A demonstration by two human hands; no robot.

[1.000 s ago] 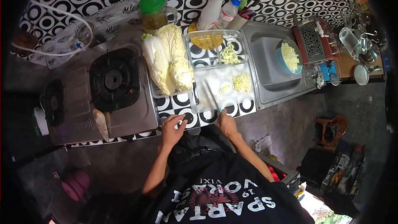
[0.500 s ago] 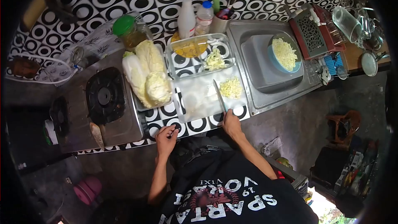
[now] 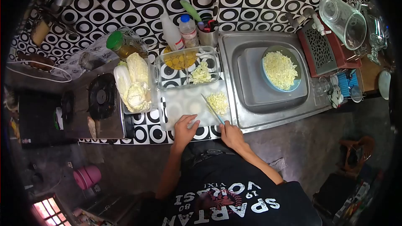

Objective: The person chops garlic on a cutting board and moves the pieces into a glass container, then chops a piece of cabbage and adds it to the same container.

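My right hand [image 3: 233, 134] grips the handle of a knife [image 3: 214, 111], its blade lying beside a small heap of chopped cabbage [image 3: 218, 102] on the translucent cutting board [image 3: 180, 109]. Over the board's front edge is my left hand [image 3: 186, 128], fingers apart and holding nothing. Just behind the board, a clear glass dish [image 3: 164, 84] contains some cut cabbage [image 3: 201, 73]. Whole cabbages [image 3: 136, 81] lie in a tray to the left. A blue bowl [image 3: 268, 81] full of chopped cabbage rests over the sink at the right.
On the left is a stove [image 3: 100, 96]. Behind the dish stand a white bottle [image 3: 172, 35], a blue-capped bottle [image 3: 188, 33] and a metal utensil cup [image 3: 209, 37]. A green-lidded jar [image 3: 121, 47] is at the back left, and a red-brown rack [image 3: 324, 50] with glassware at the right.
My left hand has moved from the counter's front edge onto the near part of the board. My right hand still holds the knife by the chopped heap. The camera view has shifted.
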